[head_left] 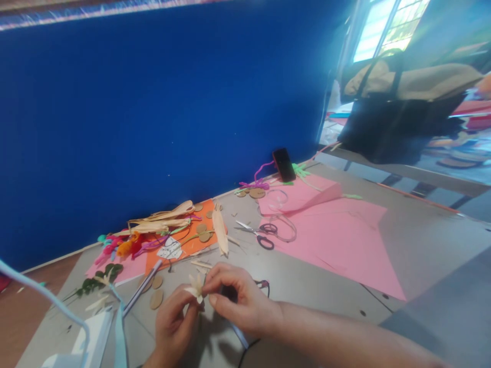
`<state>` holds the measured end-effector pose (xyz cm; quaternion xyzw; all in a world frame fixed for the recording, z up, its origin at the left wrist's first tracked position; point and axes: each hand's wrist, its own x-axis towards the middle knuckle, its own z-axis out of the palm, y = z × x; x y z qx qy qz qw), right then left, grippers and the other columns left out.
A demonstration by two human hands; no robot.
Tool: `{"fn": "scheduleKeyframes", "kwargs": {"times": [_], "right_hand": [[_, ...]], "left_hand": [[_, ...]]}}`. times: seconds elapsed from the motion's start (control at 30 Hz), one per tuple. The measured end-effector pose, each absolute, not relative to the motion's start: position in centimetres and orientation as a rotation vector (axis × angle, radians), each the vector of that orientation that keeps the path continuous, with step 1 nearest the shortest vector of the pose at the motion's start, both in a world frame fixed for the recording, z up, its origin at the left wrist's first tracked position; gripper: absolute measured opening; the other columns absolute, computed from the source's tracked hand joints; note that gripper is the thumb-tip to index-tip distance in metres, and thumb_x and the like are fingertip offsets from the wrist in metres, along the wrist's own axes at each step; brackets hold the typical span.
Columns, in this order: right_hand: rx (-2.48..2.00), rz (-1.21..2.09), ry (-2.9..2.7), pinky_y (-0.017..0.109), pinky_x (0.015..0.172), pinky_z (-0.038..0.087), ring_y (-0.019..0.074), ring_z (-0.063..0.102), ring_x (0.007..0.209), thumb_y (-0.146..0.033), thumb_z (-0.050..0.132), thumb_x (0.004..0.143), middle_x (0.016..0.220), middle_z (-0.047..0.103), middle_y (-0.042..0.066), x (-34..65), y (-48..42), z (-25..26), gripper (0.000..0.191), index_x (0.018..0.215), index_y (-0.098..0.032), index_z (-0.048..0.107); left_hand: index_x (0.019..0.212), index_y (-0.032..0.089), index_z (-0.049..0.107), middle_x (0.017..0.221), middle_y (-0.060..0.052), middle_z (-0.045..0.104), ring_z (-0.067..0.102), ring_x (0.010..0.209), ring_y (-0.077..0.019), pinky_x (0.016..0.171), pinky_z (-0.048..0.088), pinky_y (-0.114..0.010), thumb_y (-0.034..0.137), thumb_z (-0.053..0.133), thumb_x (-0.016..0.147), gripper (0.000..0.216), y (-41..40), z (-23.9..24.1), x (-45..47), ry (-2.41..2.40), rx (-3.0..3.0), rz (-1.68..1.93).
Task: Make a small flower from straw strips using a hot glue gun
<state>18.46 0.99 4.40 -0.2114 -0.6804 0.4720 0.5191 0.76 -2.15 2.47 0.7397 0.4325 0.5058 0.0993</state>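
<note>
Cream husk flower, petals upward, pinched from both sides: left hand closed on it from below-left, right hand fingertips closed from the right.

Window glare upper right, blurred edges

no writing can be read; the marks on the small white card are too blurred.

Grey table w/ pink paper at rt, orange paper left, scissors btwn; discs & pen in front, phone at back.
</note>
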Motion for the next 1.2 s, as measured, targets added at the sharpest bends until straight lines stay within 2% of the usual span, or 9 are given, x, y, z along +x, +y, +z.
{"fn": "scheduleKeyframes", "kwargs": {"times": [0.17, 0.33, 0.53, 0.9, 1.2], "right_hand": [[-0.537, 1.137, -1.596, 0.024, 0.062, 0.047, 0.0114, 0.056, 0.066, -0.016, 0.071, 0.072, 0.079, 0.063, 0.003, 18.0, 0.9, 4.0, 0.009, 0.081, -0.017, 0.070], [-0.570, 1.115, -1.589, 0.023, 0.061, 0.046, 0.0118, 0.057, 0.068, -0.018, 0.070, 0.075, 0.080, 0.063, 0.003, 17.8, 0.6, 3.8, 0.004, 0.079, -0.017, 0.070], [-0.535, 1.088, -1.611, 0.026, 0.067, 0.048, 0.0141, 0.060, 0.075, -0.009, 0.064, 0.074, 0.081, 0.063, 0.003, 17.8, 0.7, 3.9, 0.011, 0.080, -0.018, 0.068], [-0.546, 1.030, -1.665, 0.027, 0.071, 0.049, 0.0149, 0.060, 0.079, -0.009, 0.061, 0.074, 0.088, 0.063, 0.004, 17.7, 0.6, 3.5, 0.021, 0.091, -0.020, 0.068], [-0.513, 0.995, -1.678, 0.027, 0.069, 0.049, 0.0148, 0.059, 0.074, -0.006, 0.055, 0.075, 0.082, 0.062, 0.005, 18.1, 0.8, 3.8, 0.028, 0.096, -0.019, 0.070]], "left_hand": [[0.072, 0.021, 0.060, 0.065, 0.001, 0.065, 0.062, 0.058, -0.0146, 0.054, 0.048, -0.022, 0.009, 0.058, 0.079, 0.014, -2.2, 1.7, 0.5, 1.266, 2.178, 1.556], [0.083, 0.022, 0.063, 0.075, -0.002, 0.071, 0.066, 0.065, -0.0166, 0.060, 0.052, -0.024, 0.008, 0.060, 0.079, 0.014, -2.2, 0.3, 0.0, 1.211, 2.172, 1.622], [0.078, 0.021, 0.062, 0.070, -0.001, 0.067, 0.062, 0.061, -0.0153, 0.056, 0.050, -0.023, 0.010, 0.058, 0.081, 0.012, -2.3, 0.0, -0.1, 1.243, 2.134, 1.541], [0.072, 0.021, 0.060, 0.065, 0.000, 0.063, 0.060, 0.058, -0.0143, 0.054, 0.048, -0.022, 0.013, 0.058, 0.083, 0.014, -2.1, 1.3, 0.3, 1.280, 2.104, 1.570], [0.066, 0.019, 0.064, 0.062, -0.001, 0.063, 0.060, 0.058, -0.0148, 0.054, 0.048, -0.022, 0.022, 0.058, 0.086, 0.020, -2.3, 1.1, 0.4, 1.314, 1.920, 1.474]]}}
